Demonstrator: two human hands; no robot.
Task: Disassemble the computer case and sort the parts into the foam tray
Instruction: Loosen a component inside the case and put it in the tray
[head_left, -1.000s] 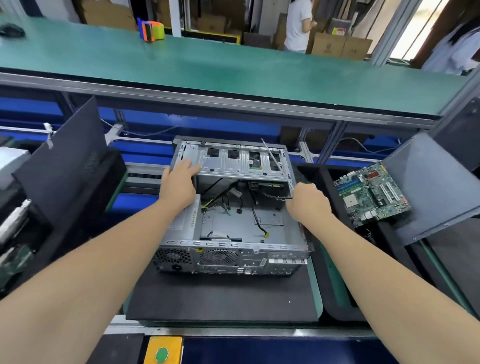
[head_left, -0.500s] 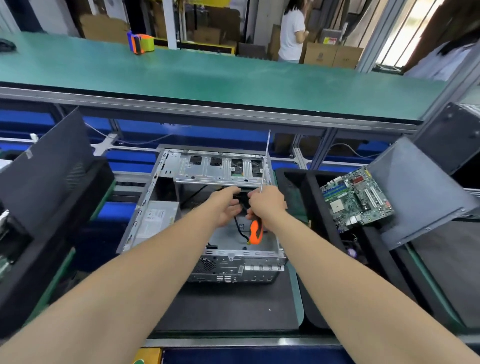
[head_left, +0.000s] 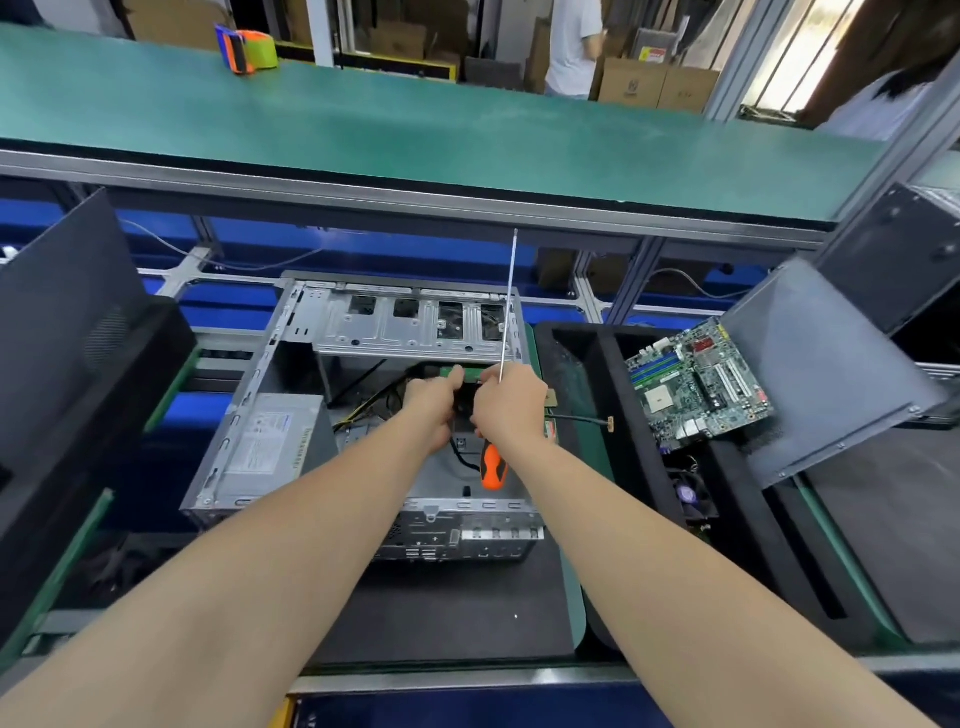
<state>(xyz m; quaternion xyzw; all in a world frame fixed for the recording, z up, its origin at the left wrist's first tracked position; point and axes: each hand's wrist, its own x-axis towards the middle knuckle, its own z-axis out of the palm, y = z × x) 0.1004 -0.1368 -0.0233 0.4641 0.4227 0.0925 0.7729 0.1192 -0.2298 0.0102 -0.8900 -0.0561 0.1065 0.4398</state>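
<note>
Carefully: L hand (head_left: 434, 410) fingers pinch green card (head_left: 470, 372) at 12 o'clock in case (head_left: 395, 332); R hand (head_left: 511, 405) fingers wrap screwdriver (head_left: 493, 467). Best pull straight, w/o snagging cables (head_left: 363, 413).

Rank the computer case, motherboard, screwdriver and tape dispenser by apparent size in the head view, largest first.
1. computer case
2. motherboard
3. screwdriver, longer but far thinner
4. tape dispenser, farther away, so true size unsure

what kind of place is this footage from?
Likely an electronics teardown line in a factory or warehouse: a long green-matted workbench, an open grey metal computer case on a black mat, a green motherboard sitting in a black foam tray, and brown cardboard boxes behind.
</note>
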